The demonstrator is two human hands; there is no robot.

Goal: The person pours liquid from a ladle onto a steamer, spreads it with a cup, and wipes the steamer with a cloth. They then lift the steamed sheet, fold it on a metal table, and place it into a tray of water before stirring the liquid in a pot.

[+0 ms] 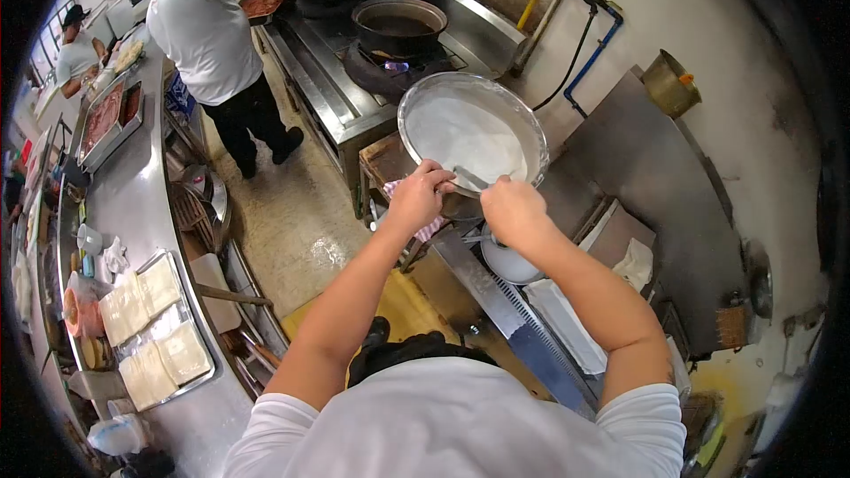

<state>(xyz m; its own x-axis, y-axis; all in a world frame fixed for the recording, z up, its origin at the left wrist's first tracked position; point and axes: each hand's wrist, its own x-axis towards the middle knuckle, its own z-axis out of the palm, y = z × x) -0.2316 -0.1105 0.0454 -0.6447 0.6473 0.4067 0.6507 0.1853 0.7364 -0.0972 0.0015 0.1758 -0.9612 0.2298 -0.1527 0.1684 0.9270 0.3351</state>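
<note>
A large round metal bowl [469, 128] holding a smooth white mixture stands in front of me, beside the stove. At its near left rim my left hand [423, 195] has its fingers closed on the edge. My right hand [513, 208] is a fist at the near rim, wrapped round the end of a flat metal utensil [470, 178] that reaches into the mixture. A checkered cloth [430, 228] hangs below the bowl, under my left hand.
Beyond the bowl, a dark pot [398, 26] sits on the stove. A co-worker [204, 31] stands at the back left. On the left counter [133, 186] lies a tray of dough sheets [166, 363]. A white bowl [511, 263] is below my right forearm.
</note>
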